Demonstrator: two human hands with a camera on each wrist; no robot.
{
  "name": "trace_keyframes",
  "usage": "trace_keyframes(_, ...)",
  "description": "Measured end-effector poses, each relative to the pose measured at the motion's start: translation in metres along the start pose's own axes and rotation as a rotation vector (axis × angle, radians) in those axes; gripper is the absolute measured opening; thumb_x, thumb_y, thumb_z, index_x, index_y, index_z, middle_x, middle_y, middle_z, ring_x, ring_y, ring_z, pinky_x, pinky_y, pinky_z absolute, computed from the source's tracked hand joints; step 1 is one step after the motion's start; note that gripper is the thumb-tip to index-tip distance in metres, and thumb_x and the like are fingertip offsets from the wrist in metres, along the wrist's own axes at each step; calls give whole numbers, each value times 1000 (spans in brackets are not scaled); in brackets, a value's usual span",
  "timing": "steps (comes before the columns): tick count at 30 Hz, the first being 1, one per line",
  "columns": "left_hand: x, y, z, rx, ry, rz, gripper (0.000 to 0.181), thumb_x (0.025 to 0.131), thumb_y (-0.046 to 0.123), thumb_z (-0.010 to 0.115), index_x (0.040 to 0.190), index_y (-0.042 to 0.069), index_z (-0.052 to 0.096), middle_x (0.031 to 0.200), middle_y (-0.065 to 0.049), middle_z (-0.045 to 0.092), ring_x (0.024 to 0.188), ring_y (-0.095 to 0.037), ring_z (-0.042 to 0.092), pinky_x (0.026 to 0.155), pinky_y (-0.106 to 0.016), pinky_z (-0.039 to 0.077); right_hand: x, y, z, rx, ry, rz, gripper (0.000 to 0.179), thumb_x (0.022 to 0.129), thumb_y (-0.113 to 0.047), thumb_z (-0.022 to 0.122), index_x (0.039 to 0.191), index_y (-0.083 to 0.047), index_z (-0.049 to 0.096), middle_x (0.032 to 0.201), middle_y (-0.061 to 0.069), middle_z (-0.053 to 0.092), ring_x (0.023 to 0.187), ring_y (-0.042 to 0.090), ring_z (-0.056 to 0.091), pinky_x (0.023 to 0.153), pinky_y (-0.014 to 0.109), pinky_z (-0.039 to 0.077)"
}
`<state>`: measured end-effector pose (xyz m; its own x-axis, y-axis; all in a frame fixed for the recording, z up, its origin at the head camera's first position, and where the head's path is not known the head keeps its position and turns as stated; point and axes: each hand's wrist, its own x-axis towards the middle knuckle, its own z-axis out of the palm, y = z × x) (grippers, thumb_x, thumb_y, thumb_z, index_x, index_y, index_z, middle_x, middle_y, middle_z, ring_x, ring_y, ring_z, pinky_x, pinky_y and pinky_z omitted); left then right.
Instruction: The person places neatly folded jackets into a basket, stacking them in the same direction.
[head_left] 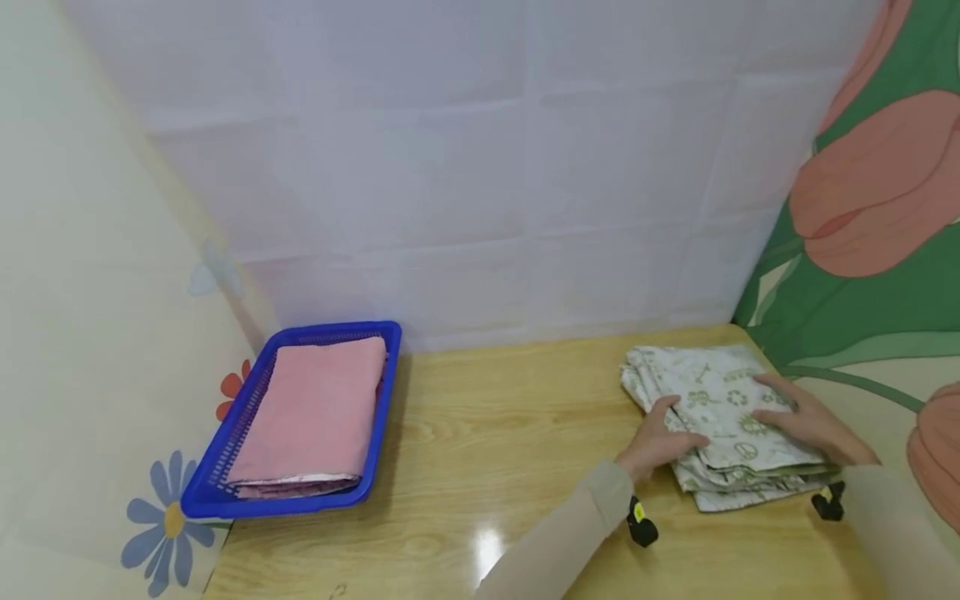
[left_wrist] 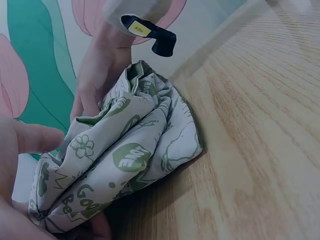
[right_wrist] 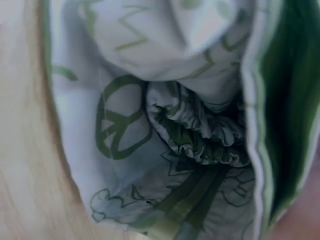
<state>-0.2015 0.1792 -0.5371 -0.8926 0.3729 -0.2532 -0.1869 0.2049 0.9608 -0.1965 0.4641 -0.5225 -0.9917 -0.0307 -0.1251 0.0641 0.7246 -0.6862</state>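
A folded white cloth with green print [head_left: 712, 396] lies on the table's right side, in several loose layers. My left hand [head_left: 654, 443] grips its left edge, thumb on top; in the left wrist view, fingers of that hand [left_wrist: 12, 160] show beneath the cloth [left_wrist: 112, 155]. At the opposite edge, my right hand [head_left: 813, 423] holds the cloth with its thumb lying over the top layer. The right wrist view looks closely into the folds, where a gathered, elastic-looking edge [right_wrist: 200, 132] shows. Some of the right fingers are hidden.
A blue plastic basket [head_left: 380, 450] stands at the table's left, holding a folded pink cloth [head_left: 315, 408]. Wooden table [head_left: 465, 417] surface lies between basket and printed cloth. A white sheet [head_left: 480, 183] hangs behind; a flower-patterned wall [head_left: 885, 317] borders the right.
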Motion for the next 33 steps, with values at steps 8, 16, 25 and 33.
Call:
trace_keyframes(8, -5, -2, -1, 31, 18, 13, 62, 92, 33, 82, 148, 37, 57, 154, 11, 55, 130, -21, 61, 106, -53, 55, -3, -2, -2, 8, 31, -20, 79, 104, -34, 71, 163, 4, 33, 165, 43, 21, 147, 71, 16, 110, 86, 24)
trace_keyframes(16, -1, -5, -3, 32, 52, 33, 52, 96, 38, 77, 145, 36, 60, 152, 9, 57, 126, -15, 61, 104, -45, 56, -9, -8, -1, 51, 65, -1, 80, 105, -40, 69, 165, 0, 33, 166, 43, 20, 147, 70, 17, 107, 85, 29)
trace_keyframes(25, 0, -1, -9, 15, 60, 92, 58, 92, 18, 69, 147, 33, 59, 146, 8, 58, 66, -10, 46, 81, -31, 49, -10, -13, 3, 93, 83, -32, 78, 106, -41, 67, 166, -3, 34, 168, 40, 21, 149, 69, 18, 106, 85, 30)
trace_keyframes(33, -1, 4, -15, 55, 76, 142, 55, 93, 20, 69, 145, 37, 60, 149, 11, 57, 90, -9, 55, 91, -32, 51, -13, -17, 2, 136, 104, -87, 70, 108, -36, 65, 166, -11, 37, 168, 39, 24, 146, 68, 22, 107, 83, 30)
